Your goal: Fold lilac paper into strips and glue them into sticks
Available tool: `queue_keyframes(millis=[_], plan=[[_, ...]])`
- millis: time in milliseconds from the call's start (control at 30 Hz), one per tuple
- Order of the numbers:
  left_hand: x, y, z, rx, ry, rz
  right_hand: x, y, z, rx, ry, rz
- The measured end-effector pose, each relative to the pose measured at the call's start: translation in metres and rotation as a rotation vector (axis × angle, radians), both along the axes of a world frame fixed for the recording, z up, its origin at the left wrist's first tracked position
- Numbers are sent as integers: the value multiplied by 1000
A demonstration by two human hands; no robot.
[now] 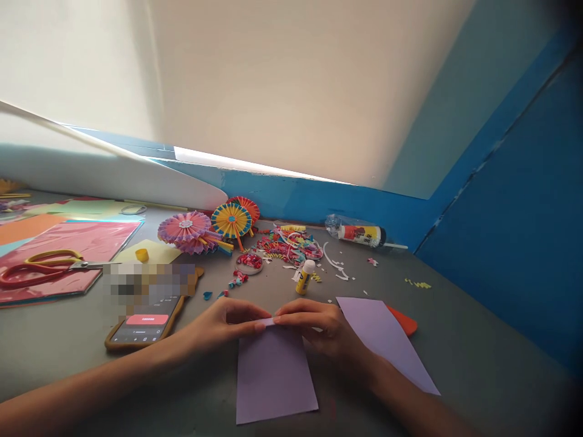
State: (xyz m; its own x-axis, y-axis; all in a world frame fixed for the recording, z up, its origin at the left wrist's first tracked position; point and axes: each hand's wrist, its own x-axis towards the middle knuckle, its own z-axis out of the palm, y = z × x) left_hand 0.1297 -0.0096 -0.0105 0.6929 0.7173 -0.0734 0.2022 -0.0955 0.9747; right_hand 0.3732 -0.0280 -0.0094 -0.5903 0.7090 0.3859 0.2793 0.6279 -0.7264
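A sheet of purple paper (276, 382) lies in front of me, its far edge folded over in a narrow strip. My left hand (225, 325) pinches the left end of that fold between thumb and fingers. At the right end, my right hand (319, 321) grips the same fold, its fingertips close to the left ones. Just beyond the hands stands an upright yellow glue stick (303, 280) with a pale top. A second purple sheet (382, 340) lies to the right, partly behind my right forearm, over an orange object (403, 320).
Left are a phone (148, 318), red-handled scissors (45, 267), a yellow cap (141, 255) and packs of coloured paper (109, 243). Folded paper rosettes (231, 220) and a heap of paper scraps (291, 246) sit farther back. A bottle in plastic wrap (359, 233) lies near the blue wall (514, 212).
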Motion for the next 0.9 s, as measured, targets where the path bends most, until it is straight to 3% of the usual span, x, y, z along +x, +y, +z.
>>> queue_keyframes(millis=[267,500,700,900], plan=[[1,-3,-8,110,66,64,-11,-5,4,-315,59,-146],[-1,-3,-11,177,133,36,-12,-3,6,-530,74,-208],[2,-2,-16,78,77,6,-13,-4,1,-519,36,-221],[2,-3,-18,96,81,-4,-12,-5,0,-490,24,-204]])
